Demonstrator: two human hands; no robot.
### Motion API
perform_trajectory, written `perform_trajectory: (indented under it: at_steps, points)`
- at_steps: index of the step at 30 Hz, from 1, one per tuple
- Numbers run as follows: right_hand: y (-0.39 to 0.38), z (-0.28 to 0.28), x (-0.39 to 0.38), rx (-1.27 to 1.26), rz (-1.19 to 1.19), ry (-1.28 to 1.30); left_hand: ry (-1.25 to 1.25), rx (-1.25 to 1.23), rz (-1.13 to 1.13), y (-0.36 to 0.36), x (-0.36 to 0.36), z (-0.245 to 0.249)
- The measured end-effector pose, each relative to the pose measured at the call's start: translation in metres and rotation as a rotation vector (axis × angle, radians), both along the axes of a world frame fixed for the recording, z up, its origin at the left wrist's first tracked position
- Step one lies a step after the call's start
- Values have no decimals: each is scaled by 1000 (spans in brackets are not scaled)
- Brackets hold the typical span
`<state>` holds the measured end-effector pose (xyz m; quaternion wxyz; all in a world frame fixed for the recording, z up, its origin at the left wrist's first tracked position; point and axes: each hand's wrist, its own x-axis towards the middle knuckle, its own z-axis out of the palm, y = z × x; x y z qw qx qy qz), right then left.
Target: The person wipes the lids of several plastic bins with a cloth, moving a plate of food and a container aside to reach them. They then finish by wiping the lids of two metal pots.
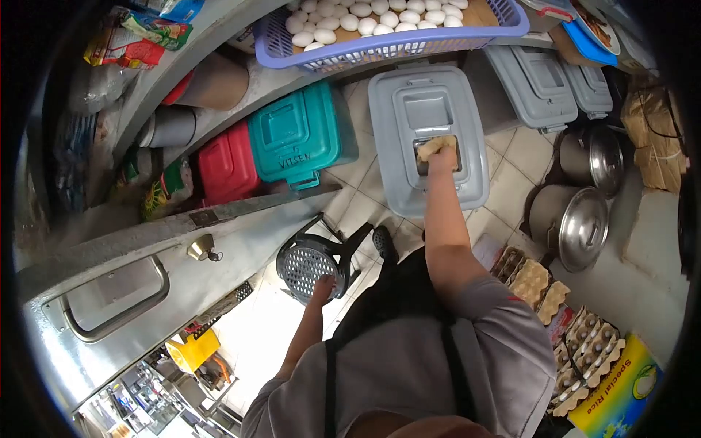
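Note:
My right hand is closed on a crumpled beige cloth. It presses the cloth into the lower recess of a grey lid on a storage bin. Nearer my body on the left, my left hand is at the rim of a black plastic stool with a perforated round seat. Its fingers look bent against the seat, though small and partly hidden. A teal bin marked in dark letters stands left of the grey one.
A purple basket of white eggs sits on the shelf above. Beyond the teal bin is a red bin. Lidded steel pots, egg trays and a rice sack line the right. A metal door handle sticks out at left.

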<state>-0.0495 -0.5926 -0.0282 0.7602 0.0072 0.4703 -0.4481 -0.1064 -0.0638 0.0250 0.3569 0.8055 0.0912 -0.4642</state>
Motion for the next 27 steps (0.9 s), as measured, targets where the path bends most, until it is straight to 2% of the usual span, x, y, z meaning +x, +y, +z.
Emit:
perform_trajectory:
  at_steps: [1, 2, 4, 6, 7, 8, 10, 11, 13, 14, 16, 17, 20, 21, 22, 24, 25, 26, 27]
  points:
    - [2, 1, -6, 4, 3, 14, 2, 138, -126, -2, 0, 8]
    - [1, 13, -12, 52, 49, 27, 1, 99, -61, 2, -2, 1]
    - [1, 29, -28, 105, 88, 53, 16, 102, -72, 14, -4, -13]
    - [-1, 51, -39, -148, 319, -29, 49, 132, -85, 7, 0, -16]
    - [-6, 67, -41, -89, 213, 52, 64, 116, -102, 10, 0, -21]
    - [-12, 74, -43, -88, 211, 56, 74, 99, -117, 12, 2, -26]
    - [-30, 77, -46, -752, 446, 759, 42, 138, -122, 3, 3, -21]
    - [-35, 82, -40, -753, 444, 759, 17, 121, -120, 2, 6, -28]
    - [-42, 91, -29, -1399, 622, 1507, -20, 66, -86, -15, 10, -19]
    - [-41, 91, -24, -1400, 625, 1508, -17, 65, -85, -19, 12, -19]
    - [-32, 87, -10, -1419, 858, 1692, -39, 83, -85, -24, 11, -16]
    - [-24, 98, -8, -1358, 893, 1675, 11, 22, 0, -45, 11, 17]
    - [-7, 75, 11, -1417, 837, 1648, 36, -75, 28, -35, 0, -4]
    - [1, 70, 16, -1485, 869, 1560, 51, -25, 2, -19, -7, -34]
    - [7, 71, 23, -1553, 894, 1472, 51, -33, 1, -17, -6, -42]
    - [27, 94, 33, -1542, 1027, 1184, 174, -4, -45, -17, -7, -45]
    - [39, 88, 41, -1484, 1107, 970, 62, 106, -175, -37, -4, -16]
    - [49, 80, 46, -1416, 1180, 757, 58, 101, -178, -41, 1, -16]
    - [58, 96, 49, -1420, 1175, 762, 74, 102, -178, -39, 6, -25]
